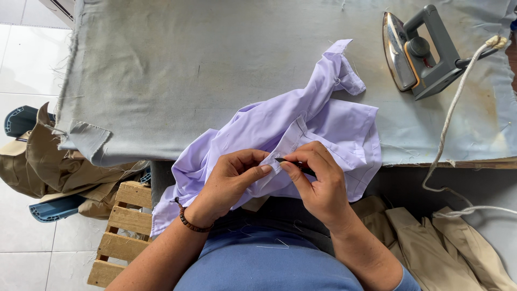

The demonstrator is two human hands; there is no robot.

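Far left, off the desk edge: crumpled khaki cloth pieces [51,161] are lying heaped over blue plastic parts [54,207]. Just right of these, a pale slatted wooden crate [121,231] is sitting on the white tiled floor [21,237].

The desk [188,70], covered in frayed grey cloth, is spanning the upper frame.

Centre: a crumpled lilac woven-cotton garment [318,116] is lying partly on the desk's near edge and partly hanging down toward the person's lap. Its folded strip edge is running down between the two hands.

Left hand [231,180], a brown bead bracelet [189,222] on its wrist: fingers curled, thumb and forefinger pinching the lilac fabric edge from the left.

Right hand [318,186]: closed, fingertips gripping a small dark tool [288,160] against the same fabric edge; tool type cannot be told. The two hands are nearly touching, fabric bunching under and behind both.

Upper right: a grey-handled electric iron [417,51] with metal soleplate is resting tipped on its side on the desk, well apart from the garment; its white braided cord [452,116] is trailing off the desk edge.

Lower right: folded beige cloth pieces [431,242] are lying below the desk.
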